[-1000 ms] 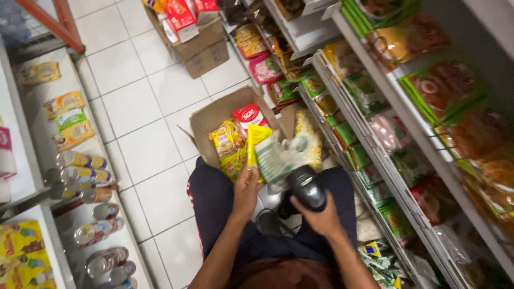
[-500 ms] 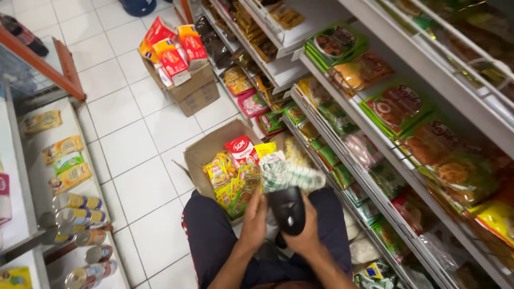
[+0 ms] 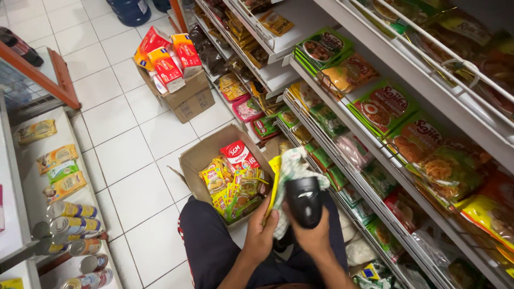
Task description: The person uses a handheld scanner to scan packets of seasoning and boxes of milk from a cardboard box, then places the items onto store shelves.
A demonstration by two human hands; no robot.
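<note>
Your left hand (image 3: 261, 235) is closed on a small stack of flat sachet packets (image 3: 289, 176), yellow-edged with a green-and-white checked one on top, and it holds them up over your lap, just beside the right-hand edge of the open cardboard box (image 3: 201, 155) on the floor. Your right hand (image 3: 313, 238) is wrapped around a black handheld barcode scanner (image 3: 304, 200), gripping it firmly, its head lying against the face of the packets.

Judged from how things lie, the work is somewhere in the middle: the box at your knees holds plenty of yellow and green seasoning sachets plus a red pouch (image 3: 238, 155), so much is left to go through. The wire shelves (image 3: 375, 182) to your right are already well filled with green and red packets, and only this one handful is out of the box. Whether any of it has been scanned, the view does not show.

The packet stack stands on edge, its long axis running from your left palm up and away from you, leaning a little toward the shelves. The scanner lies nearly parallel to it, with the handle down in your fist and the head pointing away from you along the floor aisle.
</note>
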